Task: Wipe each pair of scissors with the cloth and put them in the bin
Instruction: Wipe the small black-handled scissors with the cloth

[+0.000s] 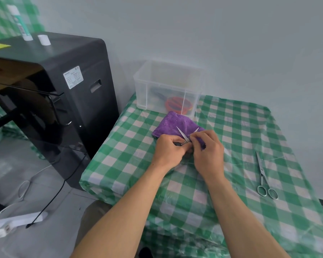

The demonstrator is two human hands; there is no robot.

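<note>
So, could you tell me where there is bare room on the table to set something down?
Free: the far right corner of the table, between the bin and the metal scissors; also the near left strip along the table edge. Crowded: the middle, where the left hand and right hand hold the small scissors and purple cloth, just before the bin.

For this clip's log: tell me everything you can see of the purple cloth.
The purple cloth looks like soft, textured microfibre, bunched rather than spread flat. It lies on the green checked tablecloth, close in front of the clear bin. The right hand pinches its near right part against a blade of the small open scissors, whose blades lie over it. The left hand holds the scissors' handles at its near edge.
</note>
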